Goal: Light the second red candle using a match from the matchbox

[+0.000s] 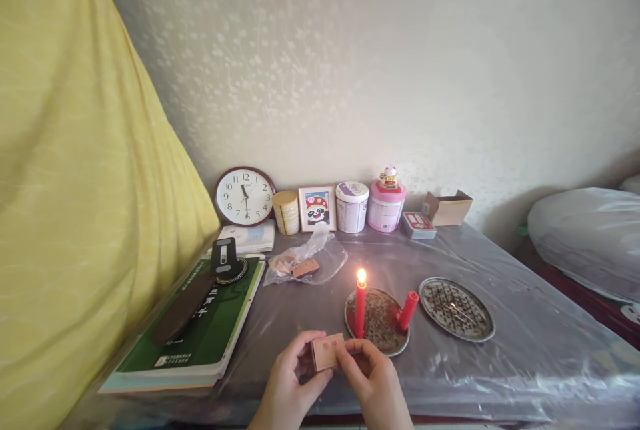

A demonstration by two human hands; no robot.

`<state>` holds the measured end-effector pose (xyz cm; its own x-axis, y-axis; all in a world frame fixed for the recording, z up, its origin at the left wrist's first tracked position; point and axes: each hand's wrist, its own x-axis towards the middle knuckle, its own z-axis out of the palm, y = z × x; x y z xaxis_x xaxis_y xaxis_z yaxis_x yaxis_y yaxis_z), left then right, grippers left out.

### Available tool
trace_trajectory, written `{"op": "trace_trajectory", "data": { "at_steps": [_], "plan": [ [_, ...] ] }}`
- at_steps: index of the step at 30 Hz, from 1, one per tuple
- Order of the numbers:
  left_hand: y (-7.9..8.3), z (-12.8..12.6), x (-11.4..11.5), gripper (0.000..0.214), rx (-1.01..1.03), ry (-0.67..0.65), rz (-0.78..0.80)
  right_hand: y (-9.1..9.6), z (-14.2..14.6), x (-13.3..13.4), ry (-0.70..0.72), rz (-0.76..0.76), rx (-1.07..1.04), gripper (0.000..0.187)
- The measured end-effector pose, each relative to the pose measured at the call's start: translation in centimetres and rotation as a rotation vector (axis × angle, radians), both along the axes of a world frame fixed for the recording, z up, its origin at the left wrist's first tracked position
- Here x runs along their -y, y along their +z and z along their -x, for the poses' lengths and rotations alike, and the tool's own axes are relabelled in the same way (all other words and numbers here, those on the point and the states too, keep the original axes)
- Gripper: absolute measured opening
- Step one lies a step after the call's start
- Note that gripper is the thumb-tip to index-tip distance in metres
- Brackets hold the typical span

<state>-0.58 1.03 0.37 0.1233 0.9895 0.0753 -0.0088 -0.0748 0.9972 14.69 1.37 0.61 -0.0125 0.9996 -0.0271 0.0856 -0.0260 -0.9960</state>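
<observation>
Two bare hands, left hand (294,375) and right hand (373,377), fill the bottom centre of the frame. Right of centre lie two round plates, a left plate (380,320) and a right plate (437,301); the former bears two red candles, a taller lit candle (361,313) and a tilted candle (409,311). One matchbox (326,353), lower centre, is pinched by both hands' fingers; it should be light, not slippery, easily crushed, best held gently by its edges.

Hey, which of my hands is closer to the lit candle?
Right. Your right hand is just in front of the lit candle, on the matchbox's right end; your left hand is farther off, to the candle's front left.
</observation>
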Motion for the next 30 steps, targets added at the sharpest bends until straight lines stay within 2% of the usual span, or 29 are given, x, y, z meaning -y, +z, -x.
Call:
{"op": "trace_trajectory", "data": {
  "at_steps": [3, 8, 12, 14, 20, 23, 27, 30],
  "plan": [
    [0.3, 0.0, 0.0, 0.036, 0.053, 0.009, 0.039, 0.1, 0.0, -0.1, 0.030, 0.028, -0.056, 0.038],
    [-0.7, 0.2, -0.3, 0.039, 0.108, 0.023, 0.068, -0.5, 0.1, -0.1, 0.031, 0.046, -0.162, 0.036],
    [-1.2, 0.4, -0.6, 0.043, 0.226, -0.002, 0.155, -0.7, 0.2, 0.0, 0.110, 0.012, -0.236, 0.055],
    [-1.0, 0.5, -0.5, 0.043, 0.284, -0.048, 0.184, -0.6, 0.1, 0.1, 0.160, 0.017, -0.226, 0.058],
    [-0.4, 0.4, -0.4, 0.050, 0.317, -0.124, 0.206, 0.1, -0.6, 0.0, 0.150, -0.098, 0.023, 0.046],
    [-0.7, 0.5, -0.6, 0.053, 0.311, -0.080, 0.198, 0.4, -0.8, 0.2, 0.140, -0.166, 0.149, 0.044],
    [-1.0, 0.7, -1.1, 0.038, 0.229, 0.029, 0.224, 0.3, -1.0, 0.3, 0.124, -0.282, 0.273, 0.046],
    [-0.9, 0.8, -1.3, 0.035, 0.204, 0.061, 0.240, 0.1, -0.9, 0.3, 0.130, -0.322, 0.317, 0.047]
  ]
}}
